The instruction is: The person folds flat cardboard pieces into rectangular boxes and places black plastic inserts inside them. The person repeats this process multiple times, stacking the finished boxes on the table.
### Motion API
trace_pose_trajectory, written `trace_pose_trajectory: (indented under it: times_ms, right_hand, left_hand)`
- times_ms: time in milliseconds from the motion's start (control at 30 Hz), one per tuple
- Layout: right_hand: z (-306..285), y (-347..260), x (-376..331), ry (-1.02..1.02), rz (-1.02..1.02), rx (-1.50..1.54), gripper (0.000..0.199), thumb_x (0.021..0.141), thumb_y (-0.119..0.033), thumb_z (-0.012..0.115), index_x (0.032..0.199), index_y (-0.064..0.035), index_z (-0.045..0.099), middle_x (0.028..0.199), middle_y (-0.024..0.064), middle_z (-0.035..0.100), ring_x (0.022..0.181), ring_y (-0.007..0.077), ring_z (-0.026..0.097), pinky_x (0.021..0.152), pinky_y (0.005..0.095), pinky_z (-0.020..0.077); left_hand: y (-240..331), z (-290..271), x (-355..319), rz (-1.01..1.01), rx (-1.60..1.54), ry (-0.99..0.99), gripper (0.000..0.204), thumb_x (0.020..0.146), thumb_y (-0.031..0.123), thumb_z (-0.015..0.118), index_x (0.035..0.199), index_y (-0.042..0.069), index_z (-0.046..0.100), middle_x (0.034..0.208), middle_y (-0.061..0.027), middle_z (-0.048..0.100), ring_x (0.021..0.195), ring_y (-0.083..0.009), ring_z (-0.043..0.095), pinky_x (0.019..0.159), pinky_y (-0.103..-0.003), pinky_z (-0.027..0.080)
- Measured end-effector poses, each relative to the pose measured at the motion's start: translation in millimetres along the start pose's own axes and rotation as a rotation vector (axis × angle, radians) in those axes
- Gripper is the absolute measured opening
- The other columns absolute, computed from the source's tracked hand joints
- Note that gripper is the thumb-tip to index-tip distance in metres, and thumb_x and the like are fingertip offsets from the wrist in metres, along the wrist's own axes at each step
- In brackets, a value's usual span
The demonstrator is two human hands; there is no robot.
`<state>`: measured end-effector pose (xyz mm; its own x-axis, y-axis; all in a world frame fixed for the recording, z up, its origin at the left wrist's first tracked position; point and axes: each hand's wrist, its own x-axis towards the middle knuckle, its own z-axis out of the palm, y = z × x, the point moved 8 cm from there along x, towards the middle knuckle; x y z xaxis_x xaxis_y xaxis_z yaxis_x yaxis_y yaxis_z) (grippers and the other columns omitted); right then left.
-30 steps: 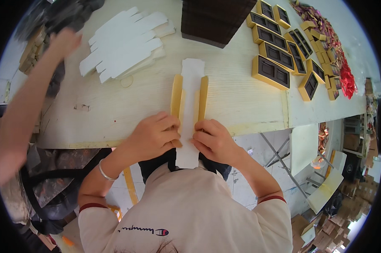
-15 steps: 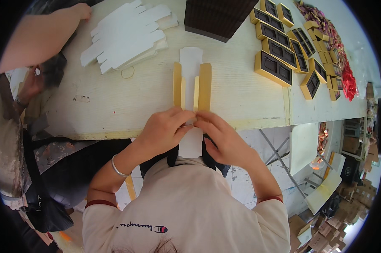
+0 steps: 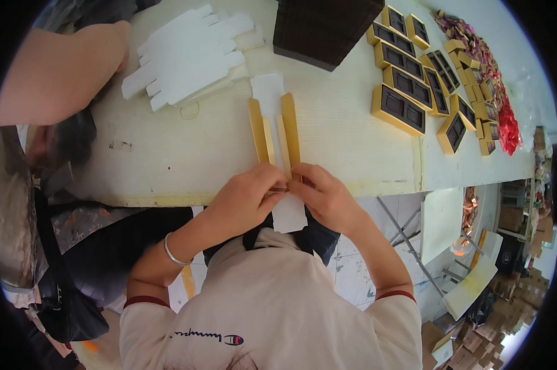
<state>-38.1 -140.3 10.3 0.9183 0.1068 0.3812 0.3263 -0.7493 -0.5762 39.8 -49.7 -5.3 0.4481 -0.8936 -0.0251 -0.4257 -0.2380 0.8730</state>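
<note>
A partly folded carton blank (image 3: 268,94) lies at the table's front edge, white inside and gold on its raised side panels. Its near white flap hangs past the edge toward my lap. My left hand (image 3: 248,192) is closed on the blank's near left end, thumb and fingers pinched together. Opposite it, my right hand (image 3: 328,196) pinches the near right end, with fingertips almost meeting the left ones. The exact fold between the fingers is mostly hidden. Both gold side walls stand up beyond my hands.
Flat white carton blanks (image 3: 186,58) are stacked at the far left. A tall dark block (image 3: 321,31) stands at the back. Several gold boxes with dark inserts (image 3: 398,110) fill the right side. Another person's arm (image 3: 63,74) reaches in from the left. A folding chair (image 3: 442,222) stands right.
The blank has turned slightly, its far end swinging left and its near flap right. Both hands keep their pinch near the front edge. The other person's arm has shifted a little.
</note>
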Motion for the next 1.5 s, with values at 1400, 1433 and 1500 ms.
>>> trace_pose_trajectory:
  times_ms: [1400, 1433, 1500]
  right_hand:
    - [-2, 12, -3, 0.394, 0.196, 0.248, 0.034, 0.078, 0.005, 0.068, 0.109, -0.0007, 0.057, 0.106, 0.0166, 0.058, 0.074, 0.0259, 0.055, 0.066, 0.0333, 0.0491]
    - [0, 10, -5, 0.348, 0.198, 0.152, 0.034, 0.077, 0.004, 0.070, 0.109, -0.0005, 0.058, 0.108, 0.0174, 0.057, 0.075, 0.0258, 0.055, 0.066, 0.0338, 0.0490]
    - [1, 4, -9, 0.257, 0.198, -0.037, 0.036, 0.074, 0.002, 0.073, 0.109, -0.0001, 0.060, 0.112, 0.0190, 0.054, 0.076, 0.0258, 0.055, 0.066, 0.0346, 0.0489]
  left_hand:
    - [-15, 3, 6, 0.065, -0.211, 0.134, 0.024, 0.094, 0.004, 0.052, 0.115, 0.002, 0.042, 0.110, -0.0134, 0.053, 0.085, -0.0224, 0.060, 0.070, -0.034, 0.050]
    - [-9, 1, 8, 0.090, -0.149, 0.164, 0.020, 0.092, 0.006, 0.054, 0.110, 0.002, 0.046, 0.106, -0.0135, 0.054, 0.081, -0.0273, 0.061, 0.069, -0.036, 0.050]
    - [0, -5, 9, 0.090, -0.028, 0.203, 0.014, 0.090, 0.007, 0.058, 0.102, 0.002, 0.053, 0.103, -0.0128, 0.054, 0.078, -0.0312, 0.062, 0.069, -0.037, 0.051]
